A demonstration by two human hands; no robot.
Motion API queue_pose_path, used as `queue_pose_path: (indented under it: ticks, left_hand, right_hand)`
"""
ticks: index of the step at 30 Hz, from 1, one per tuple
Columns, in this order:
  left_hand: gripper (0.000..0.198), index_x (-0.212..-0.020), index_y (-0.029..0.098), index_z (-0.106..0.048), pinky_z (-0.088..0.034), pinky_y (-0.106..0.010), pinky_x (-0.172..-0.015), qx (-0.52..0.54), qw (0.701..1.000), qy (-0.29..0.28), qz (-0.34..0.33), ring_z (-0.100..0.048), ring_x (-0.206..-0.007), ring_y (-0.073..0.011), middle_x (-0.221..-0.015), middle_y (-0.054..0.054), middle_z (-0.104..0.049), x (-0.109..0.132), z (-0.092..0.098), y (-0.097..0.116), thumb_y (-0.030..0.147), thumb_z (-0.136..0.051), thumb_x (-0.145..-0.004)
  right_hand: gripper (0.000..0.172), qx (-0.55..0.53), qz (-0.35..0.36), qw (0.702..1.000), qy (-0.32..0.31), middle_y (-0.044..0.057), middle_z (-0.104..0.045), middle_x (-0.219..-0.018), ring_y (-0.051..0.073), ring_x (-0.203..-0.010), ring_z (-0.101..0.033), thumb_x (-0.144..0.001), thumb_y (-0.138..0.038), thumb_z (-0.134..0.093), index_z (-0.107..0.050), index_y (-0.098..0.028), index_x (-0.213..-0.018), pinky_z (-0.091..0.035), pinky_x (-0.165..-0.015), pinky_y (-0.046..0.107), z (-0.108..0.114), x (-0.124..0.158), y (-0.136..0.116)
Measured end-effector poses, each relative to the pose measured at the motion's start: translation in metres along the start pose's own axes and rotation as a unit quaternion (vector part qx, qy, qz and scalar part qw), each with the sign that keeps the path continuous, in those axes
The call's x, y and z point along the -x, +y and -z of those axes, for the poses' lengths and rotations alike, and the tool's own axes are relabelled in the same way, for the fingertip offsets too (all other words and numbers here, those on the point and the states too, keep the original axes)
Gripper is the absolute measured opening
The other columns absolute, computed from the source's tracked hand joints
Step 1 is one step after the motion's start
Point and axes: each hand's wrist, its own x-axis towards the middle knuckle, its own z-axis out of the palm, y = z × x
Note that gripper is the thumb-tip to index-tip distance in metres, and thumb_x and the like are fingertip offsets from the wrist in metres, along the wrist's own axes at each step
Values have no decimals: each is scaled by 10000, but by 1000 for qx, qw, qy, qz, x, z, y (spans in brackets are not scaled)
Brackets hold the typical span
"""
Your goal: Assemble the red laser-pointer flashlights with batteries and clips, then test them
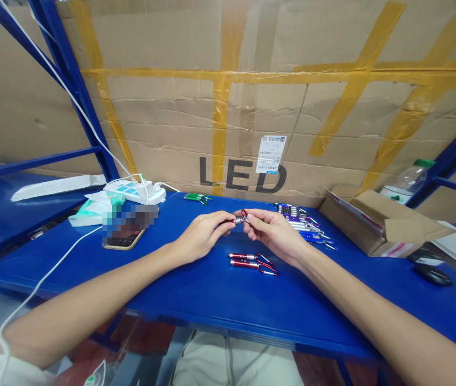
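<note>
Near the middle of the blue table (196, 289), my left hand (201, 234) and my right hand (272, 231) meet around a small red and silver carabiner light (239, 220). The left fingertips pinch its body end, and the right fingers close on the clip end. Two red lights with carabiner clips (244, 263) lie side by side just below my hands. Several lights in purple, silver and blue (302, 228) lie in a row beyond my right hand, partly hidden by it. A few green ones (198, 198) rest at the table's back edge.
An open cardboard box (376, 222) stands at the right, with a black mouse (433, 274) beside it and a bottle (413, 176) behind. On the left are a phone (127, 236), a white power strip (131, 189) and cables. A large taped carton (171, 118) backs the table.
</note>
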Motion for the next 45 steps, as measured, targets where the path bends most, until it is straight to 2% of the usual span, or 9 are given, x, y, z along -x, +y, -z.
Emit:
queue_pose_path:
  ticks: [11,28,45]
  left_hand:
    - [224,-1121,204,-693,-538,-294,-862,-9,1000,-1,0,-713,-878,-190,-983,-39,-761,0,0,1,324,-505,-1114]
    - [251,-1089,196,-695,-535,-275,-802,17,1000,-2,7,-697,-818,-180,-939,-35,-753,0,1,2,351,-499,-1115]
    - [243,-1115,194,-696,-513,-274,-812,19,1000,-2,16,-693,-816,-173,-938,-27,-751,0,-1,1,342,-503,-1114]
  right_hand:
    - [418,19,7,1000,-7,23,-680,-805,137,-699,-570,-833,-481,-897,-828,-189,-1124,-468,-680,314,0,0,0]
    - [415,-1,0,1000,1,7,-651,-779,131,-684,-537,-835,-465,-895,-829,-196,-1144,-468,-679,304,-5,2,0]
    - [394,-21,-6,1000,-3,-1,-648,-769,125,-668,-519,-843,-451,-892,-834,-208,-1149,-452,-661,296,-4,0,2]
